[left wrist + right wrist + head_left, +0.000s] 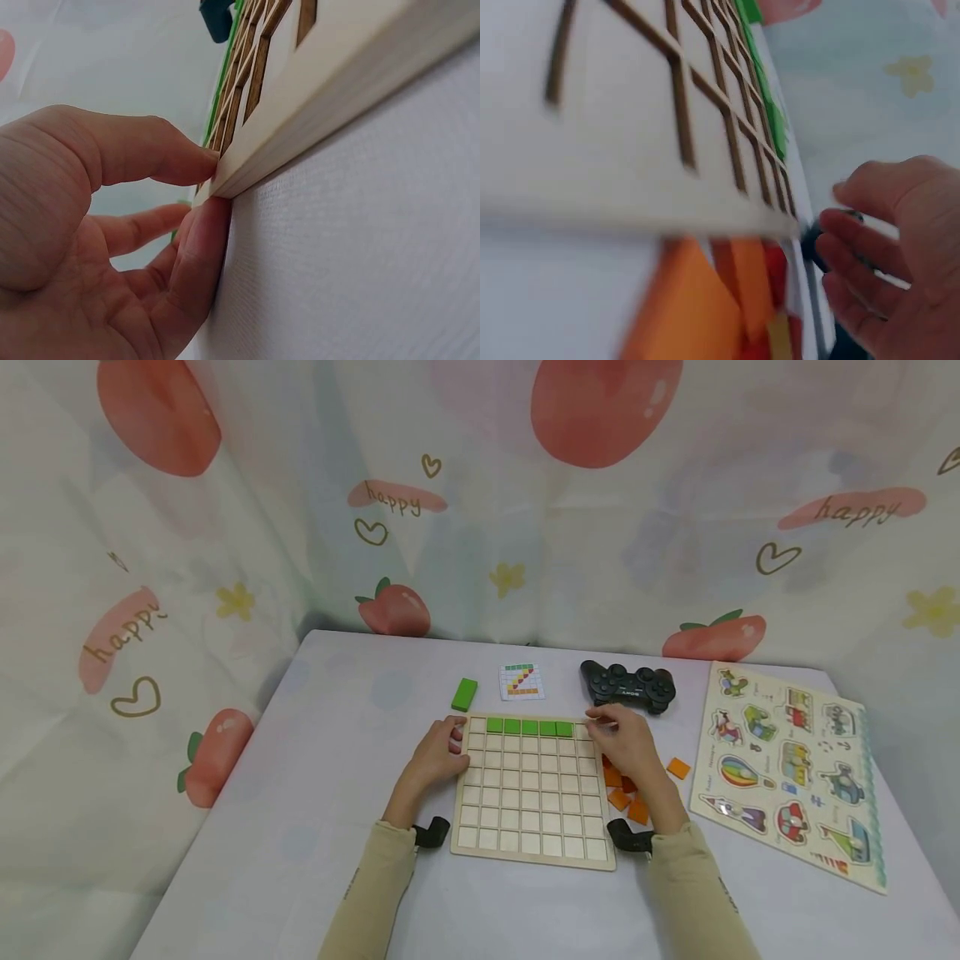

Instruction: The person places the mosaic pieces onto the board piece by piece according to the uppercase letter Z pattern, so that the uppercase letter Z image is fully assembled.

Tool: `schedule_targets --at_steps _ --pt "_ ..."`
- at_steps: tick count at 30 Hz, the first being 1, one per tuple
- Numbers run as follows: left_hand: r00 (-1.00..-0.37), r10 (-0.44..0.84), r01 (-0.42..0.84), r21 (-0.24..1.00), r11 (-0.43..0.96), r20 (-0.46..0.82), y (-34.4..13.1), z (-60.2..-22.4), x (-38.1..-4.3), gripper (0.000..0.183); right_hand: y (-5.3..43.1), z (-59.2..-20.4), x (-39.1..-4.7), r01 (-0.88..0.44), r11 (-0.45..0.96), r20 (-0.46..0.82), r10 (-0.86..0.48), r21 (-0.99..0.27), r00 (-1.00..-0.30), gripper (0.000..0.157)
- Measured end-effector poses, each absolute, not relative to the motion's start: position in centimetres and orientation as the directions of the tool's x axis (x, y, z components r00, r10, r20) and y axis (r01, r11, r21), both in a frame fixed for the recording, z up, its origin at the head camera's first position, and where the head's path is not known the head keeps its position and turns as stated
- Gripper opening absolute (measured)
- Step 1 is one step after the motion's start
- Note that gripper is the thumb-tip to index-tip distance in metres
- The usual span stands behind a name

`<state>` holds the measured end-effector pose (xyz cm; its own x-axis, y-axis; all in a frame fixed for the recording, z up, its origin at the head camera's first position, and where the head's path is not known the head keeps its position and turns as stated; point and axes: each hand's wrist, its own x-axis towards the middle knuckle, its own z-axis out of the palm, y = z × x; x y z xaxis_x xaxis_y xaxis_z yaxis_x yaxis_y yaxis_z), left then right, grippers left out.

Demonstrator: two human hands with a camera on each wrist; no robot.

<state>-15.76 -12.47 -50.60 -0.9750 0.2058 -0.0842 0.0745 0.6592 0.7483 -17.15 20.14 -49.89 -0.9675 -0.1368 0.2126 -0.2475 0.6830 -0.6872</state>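
A wooden grid board (pixel 529 862) lies on the table, with a row of green square tiles (pixel 529 727) in several cells along its far edge. My left hand (pixel 437 752) pinches the board's far left corner; in the left wrist view the thumb (pixel 161 154) is on top and a finger (pixel 199 255) is against the side. By the far right corner is my right hand (pixel 624 742), its fingers (pixel 859 240) loosely bent, with nothing seen between them. Orange tiles (pixel 638 812) lie beside the board under the right wrist, and a green block (pixel 464 694) lies beyond its far left corner.
A small card with a coloured grid pattern (pixel 521 682) lies behind the board. To its right is a black game controller (pixel 628 687). A picture puzzle board (pixel 787 777) covers the table's right side, with one orange tile (pixel 678 767) near it. A printed curtain (pixel 480 543) hangs behind.
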Motion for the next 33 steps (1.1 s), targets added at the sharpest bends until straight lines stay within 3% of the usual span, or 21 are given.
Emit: schedule_targets --at_steps 7,16,22,33 --pt "-0.974 0.199 0.055 0.745 0.665 -0.106 -12.4 -51.1 -15.8 0.065 24.6 -48.9 -15.4 -0.085 0.752 0.033 -0.085 -0.654 -0.996 0.029" --pt "-0.976 0.190 0.046 0.743 0.668 -0.110 -12.3 -51.4 -15.8 0.063 26.7 -48.1 -14.2 -0.088 0.784 -0.104 -0.190 -0.615 -0.976 0.041" --pt "-0.977 0.189 0.055 0.741 0.670 -0.098 -12.4 -51.2 -15.9 0.063 27.2 -48.0 -14.0 -0.081 0.793 -0.126 -0.195 -0.604 -0.973 0.038" --pt "-0.978 0.187 0.054 0.741 0.669 -0.098 -12.4 -51.2 -15.9 0.063 26.8 -48.4 -14.5 -0.073 0.808 -0.057 -0.131 -0.584 -0.990 0.031"
